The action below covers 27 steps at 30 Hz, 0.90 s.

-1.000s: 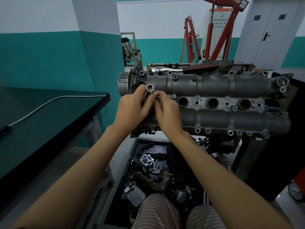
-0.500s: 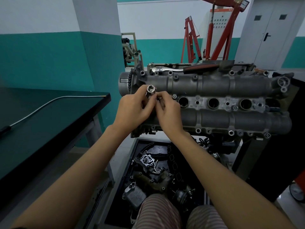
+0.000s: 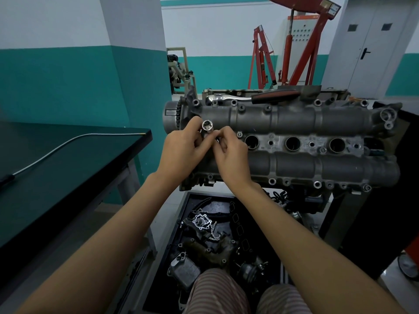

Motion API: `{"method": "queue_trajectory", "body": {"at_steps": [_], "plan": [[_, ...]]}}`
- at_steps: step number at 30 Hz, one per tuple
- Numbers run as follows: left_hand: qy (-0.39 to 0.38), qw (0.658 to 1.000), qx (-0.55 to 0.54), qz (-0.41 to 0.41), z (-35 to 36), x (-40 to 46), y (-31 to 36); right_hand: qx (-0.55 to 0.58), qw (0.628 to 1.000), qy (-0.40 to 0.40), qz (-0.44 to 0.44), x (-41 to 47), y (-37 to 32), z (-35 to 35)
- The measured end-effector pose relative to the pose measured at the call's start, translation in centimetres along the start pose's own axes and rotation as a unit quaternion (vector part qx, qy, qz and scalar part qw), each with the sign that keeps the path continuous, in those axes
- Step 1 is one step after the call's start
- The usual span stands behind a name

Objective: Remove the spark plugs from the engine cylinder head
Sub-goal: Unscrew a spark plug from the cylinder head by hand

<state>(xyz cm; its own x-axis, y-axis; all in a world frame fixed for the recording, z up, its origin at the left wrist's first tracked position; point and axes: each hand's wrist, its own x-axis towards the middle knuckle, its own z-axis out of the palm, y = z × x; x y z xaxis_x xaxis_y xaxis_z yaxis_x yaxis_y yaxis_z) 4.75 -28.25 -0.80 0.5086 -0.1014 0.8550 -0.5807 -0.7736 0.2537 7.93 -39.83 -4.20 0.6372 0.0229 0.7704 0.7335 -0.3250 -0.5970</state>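
The grey engine cylinder head (image 3: 294,123) lies across a stand in front of me. A shiny spark plug socket (image 3: 207,127) stands over its leftmost plug well, open end up. My left hand (image 3: 183,150) grips the socket from the left. My right hand (image 3: 231,157) pinches it from the right with thumb and forefinger. The leftmost well is hidden under my hands. Three open plug wells (image 3: 293,143) show to the right; whether plugs sit inside I cannot tell.
A ratchet wrench with a black-red handle (image 3: 256,97) lies on the head's far edge. A black tray of engine parts (image 3: 217,236) sits on the floor below. A dark table (image 3: 68,168) with a grey cable stands at left. Red engine hoists (image 3: 294,48) stand behind.
Both hands stay on the socket and shift only slightly; the right fingers have moved a little around it. Nothing was let go.
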Motion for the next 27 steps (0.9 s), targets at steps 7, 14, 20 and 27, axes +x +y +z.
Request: {"method": "queue_trajectory", "body": {"at_steps": [7, 14, 20, 27], "plan": [[-0.022, 1.0, 0.004, 0.018, -0.29, -0.11, -0.06, 0.001, 1.0, -0.004, -0.006, 0.04, -0.02, -0.03], [-0.011, 1.0, 0.015, 0.004, -0.07, 0.07, -0.23, -0.018, 1.0, 0.004, 0.008, 0.26, -0.13, 0.11], [0.019, 1.0, -0.006, -0.014, 0.3, 0.02, -0.21, -0.024, 0.999, 0.0, 0.029, 0.52, -0.33, 0.07], [0.007, 1.0, -0.007, -0.005, 0.28, -0.05, -0.28, -0.047, 0.999, -0.02, -0.013, 0.26, -0.09, -0.13]]}}
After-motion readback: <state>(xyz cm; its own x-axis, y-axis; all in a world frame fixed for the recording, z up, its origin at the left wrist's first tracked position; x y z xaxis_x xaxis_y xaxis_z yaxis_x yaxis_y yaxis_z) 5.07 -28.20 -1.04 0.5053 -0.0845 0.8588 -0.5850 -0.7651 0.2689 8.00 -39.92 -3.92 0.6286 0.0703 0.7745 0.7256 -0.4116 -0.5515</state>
